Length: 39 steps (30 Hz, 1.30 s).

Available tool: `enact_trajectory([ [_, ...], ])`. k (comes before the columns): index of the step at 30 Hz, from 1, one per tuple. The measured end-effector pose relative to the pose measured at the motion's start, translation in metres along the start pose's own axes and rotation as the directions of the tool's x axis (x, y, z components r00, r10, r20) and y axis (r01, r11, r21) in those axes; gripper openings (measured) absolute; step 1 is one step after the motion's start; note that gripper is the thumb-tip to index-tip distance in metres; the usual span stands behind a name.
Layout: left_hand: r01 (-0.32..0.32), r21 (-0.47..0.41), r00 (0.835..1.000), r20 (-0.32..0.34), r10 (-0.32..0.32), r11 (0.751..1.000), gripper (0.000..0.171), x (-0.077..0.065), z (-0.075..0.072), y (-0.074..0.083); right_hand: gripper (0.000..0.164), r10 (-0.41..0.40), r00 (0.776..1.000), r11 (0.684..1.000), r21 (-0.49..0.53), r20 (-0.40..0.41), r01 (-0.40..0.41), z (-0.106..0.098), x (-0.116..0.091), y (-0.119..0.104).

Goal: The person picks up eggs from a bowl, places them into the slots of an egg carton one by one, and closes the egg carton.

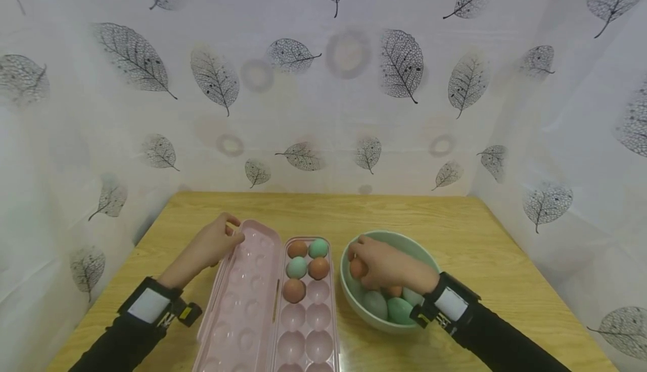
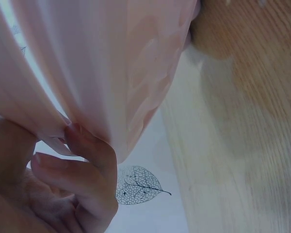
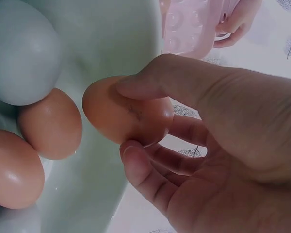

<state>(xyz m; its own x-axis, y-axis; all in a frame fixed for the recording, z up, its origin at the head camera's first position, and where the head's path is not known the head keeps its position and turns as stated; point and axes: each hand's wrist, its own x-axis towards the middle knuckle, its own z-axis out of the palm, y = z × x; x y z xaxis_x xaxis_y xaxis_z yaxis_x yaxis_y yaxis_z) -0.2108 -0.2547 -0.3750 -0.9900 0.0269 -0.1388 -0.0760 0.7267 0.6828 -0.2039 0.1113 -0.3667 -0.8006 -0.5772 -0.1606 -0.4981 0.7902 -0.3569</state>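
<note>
Left of the tray (image 1: 292,317), the left hand (image 1: 214,243) pinches the lid (image 1: 250,304) in its fingers; steady suits. Right of the tray, a brown egg (image 1: 358,268) is gripped by the right hand's (image 1: 388,262) fingers over the bowl (image 1: 417,249): lift gently.

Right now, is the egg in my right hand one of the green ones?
No, the right wrist view shows your right hand holding a brown egg between thumb and fingers.
</note>
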Motion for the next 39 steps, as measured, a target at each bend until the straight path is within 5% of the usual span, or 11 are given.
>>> enact_trajectory([
  [39,0.015,0.011,1.000,0.006,-0.015,1.000,0.054,-0.001,0.001,-0.001,0.042,-0.023,0.999,1.000,-0.022,-0.027,0.022,-0.003,-0.002,-0.016],
])
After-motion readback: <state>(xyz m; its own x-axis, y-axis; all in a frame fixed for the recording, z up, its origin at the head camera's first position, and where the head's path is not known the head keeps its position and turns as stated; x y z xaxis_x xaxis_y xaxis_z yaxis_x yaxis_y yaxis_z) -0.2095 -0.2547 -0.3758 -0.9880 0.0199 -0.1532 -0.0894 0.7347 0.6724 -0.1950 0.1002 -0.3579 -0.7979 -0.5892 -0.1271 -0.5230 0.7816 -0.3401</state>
